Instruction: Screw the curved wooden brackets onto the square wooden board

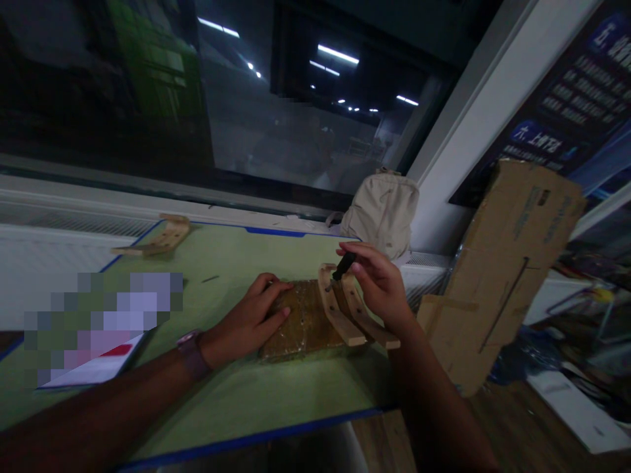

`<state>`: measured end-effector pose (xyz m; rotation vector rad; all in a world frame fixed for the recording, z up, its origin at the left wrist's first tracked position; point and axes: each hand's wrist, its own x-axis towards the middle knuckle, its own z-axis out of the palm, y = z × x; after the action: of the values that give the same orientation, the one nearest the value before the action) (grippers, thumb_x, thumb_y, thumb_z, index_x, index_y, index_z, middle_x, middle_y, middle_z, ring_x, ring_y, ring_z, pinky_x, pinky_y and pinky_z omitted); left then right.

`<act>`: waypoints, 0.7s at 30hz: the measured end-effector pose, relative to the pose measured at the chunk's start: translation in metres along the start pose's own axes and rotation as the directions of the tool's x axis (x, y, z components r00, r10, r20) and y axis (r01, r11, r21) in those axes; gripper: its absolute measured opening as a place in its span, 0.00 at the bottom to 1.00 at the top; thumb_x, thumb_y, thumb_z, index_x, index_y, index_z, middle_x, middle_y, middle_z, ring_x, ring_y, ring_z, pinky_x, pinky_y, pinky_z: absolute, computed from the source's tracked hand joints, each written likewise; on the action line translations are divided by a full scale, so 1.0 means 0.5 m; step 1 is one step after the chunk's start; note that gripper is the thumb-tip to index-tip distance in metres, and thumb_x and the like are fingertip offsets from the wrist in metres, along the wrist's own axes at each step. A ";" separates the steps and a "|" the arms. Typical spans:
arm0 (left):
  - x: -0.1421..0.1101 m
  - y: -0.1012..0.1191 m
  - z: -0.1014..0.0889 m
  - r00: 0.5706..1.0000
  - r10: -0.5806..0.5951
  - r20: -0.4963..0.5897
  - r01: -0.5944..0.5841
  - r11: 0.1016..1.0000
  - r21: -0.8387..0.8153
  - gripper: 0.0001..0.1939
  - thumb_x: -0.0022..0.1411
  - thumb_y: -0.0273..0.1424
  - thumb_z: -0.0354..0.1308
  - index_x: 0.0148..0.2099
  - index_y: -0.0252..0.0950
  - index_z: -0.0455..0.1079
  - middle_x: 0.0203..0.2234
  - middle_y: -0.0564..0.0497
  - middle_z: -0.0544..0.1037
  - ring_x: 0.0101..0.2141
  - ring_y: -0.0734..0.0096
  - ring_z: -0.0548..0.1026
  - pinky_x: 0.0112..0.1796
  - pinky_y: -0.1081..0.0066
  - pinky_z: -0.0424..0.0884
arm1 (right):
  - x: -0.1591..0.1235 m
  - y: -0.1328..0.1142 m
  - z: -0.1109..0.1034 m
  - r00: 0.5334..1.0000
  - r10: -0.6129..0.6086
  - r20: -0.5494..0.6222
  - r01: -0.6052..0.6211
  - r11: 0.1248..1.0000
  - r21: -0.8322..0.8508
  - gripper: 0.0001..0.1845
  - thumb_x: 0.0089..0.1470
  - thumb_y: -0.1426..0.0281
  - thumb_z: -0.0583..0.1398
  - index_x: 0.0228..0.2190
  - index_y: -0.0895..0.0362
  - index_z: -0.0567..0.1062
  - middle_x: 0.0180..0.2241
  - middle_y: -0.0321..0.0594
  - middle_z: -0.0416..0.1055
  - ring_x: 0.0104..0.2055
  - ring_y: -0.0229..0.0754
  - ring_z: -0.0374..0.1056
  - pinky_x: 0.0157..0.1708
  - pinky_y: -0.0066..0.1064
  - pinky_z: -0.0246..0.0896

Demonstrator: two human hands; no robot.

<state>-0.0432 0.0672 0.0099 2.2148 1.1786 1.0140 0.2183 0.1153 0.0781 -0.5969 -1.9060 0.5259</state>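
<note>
My right hand is closed round the black handle of a small screwdriver. Its metal tip points down at the upper end of a curved wooden piece with dark holes or screw heads along it. A second curved wooden piece lies alongside, to the right. Both rest on a brown box wrapped in clear tape. My left hand lies on the left part of this box, thumb and fingers apart, with some fingertips hidden at the far edge.
The green tabletop has blue edging. Another bent wooden piece sits at the far left corner, and a small dark bit lies mid-table. A blurred-out booklet is at left. Beyond stand a beige backpack and a large cardboard sheet.
</note>
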 end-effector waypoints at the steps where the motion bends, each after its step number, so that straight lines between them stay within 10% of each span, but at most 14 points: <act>1: 0.000 0.000 0.000 1.000 0.001 0.003 -0.001 1.000 0.001 0.17 0.71 0.36 0.49 0.58 0.37 0.65 0.52 0.42 0.64 0.53 0.55 0.67 0.56 0.52 0.68 | 0.000 0.002 0.003 1.000 0.023 -0.007 -0.022 0.999 0.025 0.14 0.66 0.66 0.58 0.52 0.47 0.74 0.49 0.43 0.76 0.50 0.45 0.75 0.52 0.43 0.72; 16: 0.001 0.000 0.001 1.000 -0.001 -0.021 0.001 1.000 -0.011 0.17 0.70 0.34 0.51 0.59 0.38 0.66 0.52 0.43 0.66 0.52 0.56 0.69 0.55 0.53 0.69 | -0.002 0.001 0.016 0.991 0.088 -0.103 -0.073 0.988 0.136 0.10 0.59 0.66 0.64 0.42 0.50 0.71 0.41 0.39 0.76 0.44 0.41 0.76 0.46 0.38 0.75; 21: 0.001 -0.005 0.005 0.999 0.011 -0.030 -0.011 1.000 -0.008 0.18 0.69 0.34 0.51 0.59 0.38 0.66 0.51 0.43 0.66 0.52 0.56 0.69 0.54 0.53 0.70 | 0.002 0.004 0.005 0.980 -0.045 -0.196 0.010 0.984 -0.176 0.08 0.55 0.66 0.67 0.38 0.50 0.76 0.35 0.37 0.73 0.37 0.41 0.71 0.38 0.35 0.71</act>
<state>-0.0424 0.0690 0.0067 2.2098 1.1744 1.0577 0.2162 0.1172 0.0765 -0.7084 -1.7770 0.2715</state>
